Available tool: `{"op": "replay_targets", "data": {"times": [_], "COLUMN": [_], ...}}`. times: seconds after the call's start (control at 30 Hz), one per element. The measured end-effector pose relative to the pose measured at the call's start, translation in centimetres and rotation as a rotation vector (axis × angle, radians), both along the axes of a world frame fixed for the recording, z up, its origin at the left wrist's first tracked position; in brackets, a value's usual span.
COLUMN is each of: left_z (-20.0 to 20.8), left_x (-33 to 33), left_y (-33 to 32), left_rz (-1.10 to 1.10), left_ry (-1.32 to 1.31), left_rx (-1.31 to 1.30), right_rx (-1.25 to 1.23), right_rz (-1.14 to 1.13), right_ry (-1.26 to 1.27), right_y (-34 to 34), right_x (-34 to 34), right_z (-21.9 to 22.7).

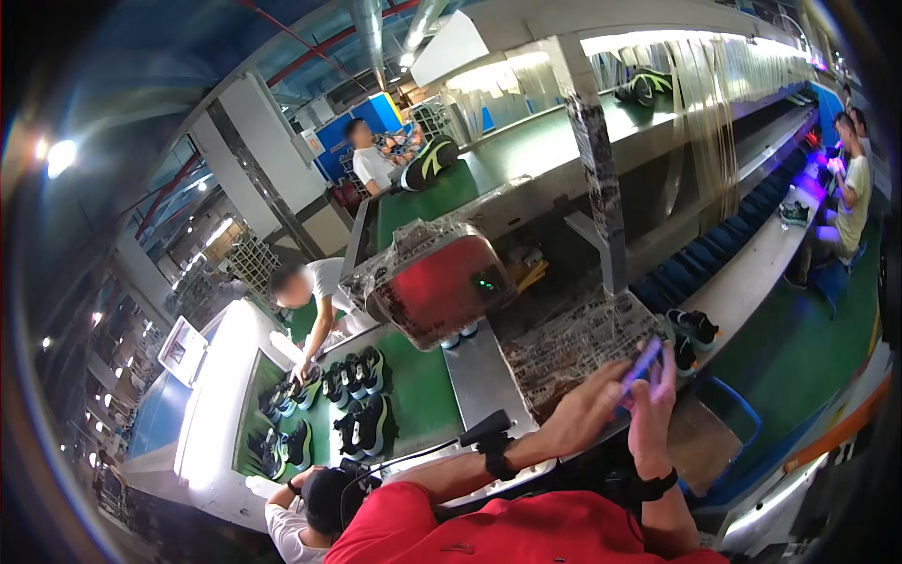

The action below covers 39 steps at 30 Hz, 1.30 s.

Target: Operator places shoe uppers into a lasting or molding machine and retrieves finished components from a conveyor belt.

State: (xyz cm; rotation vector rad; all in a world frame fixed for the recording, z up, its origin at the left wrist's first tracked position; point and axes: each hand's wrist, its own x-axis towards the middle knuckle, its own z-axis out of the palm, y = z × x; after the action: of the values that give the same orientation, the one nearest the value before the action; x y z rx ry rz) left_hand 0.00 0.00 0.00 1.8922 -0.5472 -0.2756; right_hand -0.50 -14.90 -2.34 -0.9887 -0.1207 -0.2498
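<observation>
A slim phone [645,360], lit purple, is held up in front of me over the near end of the line. My right hand [650,414] is closed around it, thumb and fingers along its edge. From the left my left hand [594,399] reaches across to the phone's near side; its fingers look closed on that edge, partly hidden. Dark bands sit on both wrists. Just beyond the phone stand black sports shoes [693,327] on the light ledge.
A taped machine box [442,291] with a red panel stands ahead. Black shoes [362,371] line the green belt at left, where a person [324,291] reaches in. Another person [324,503] sits close at lower left. A blue padded conveyor [700,240] runs off right past seated workers.
</observation>
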Motion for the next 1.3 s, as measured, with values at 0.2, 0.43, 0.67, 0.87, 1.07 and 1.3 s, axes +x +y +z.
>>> {"op": "replay_targets", "data": {"times": [0.2,0.43,0.67,0.87,1.07,1.3], "left_z": [9.3,23.4,22.7,19.3,18.4,19.4], "left_x": [5.8,27.4,43.3,53.6,60.1,51.7], "left_y": [4.3,22.4,36.0,37.7,38.8,36.5], "left_rz": [-0.168,0.605,0.766,0.706,0.746,0.676], "left_ry": [-0.576,-0.771,-1.121,-0.836,-0.753,-0.820], "left_rx": [0.652,0.823,1.165,1.463,1.514,1.371], "right_rx": [0.141,-0.295,-0.221,-0.422,-0.557,-0.665], "right_rz": [0.034,0.072,0.113,0.274,0.467,0.637], "right_ry": [0.051,0.584,1.386,1.329,1.216,0.960], "right_y": [-1.1,-9.2,-2.5,1.2,1.6,0.7], "right_x": [2.5,-10.8,-27.5,-28.4,-28.0,-28.2], "right_z": [-1.4,-28.8,-26.1,-17.6,-15.9,-18.7]}}
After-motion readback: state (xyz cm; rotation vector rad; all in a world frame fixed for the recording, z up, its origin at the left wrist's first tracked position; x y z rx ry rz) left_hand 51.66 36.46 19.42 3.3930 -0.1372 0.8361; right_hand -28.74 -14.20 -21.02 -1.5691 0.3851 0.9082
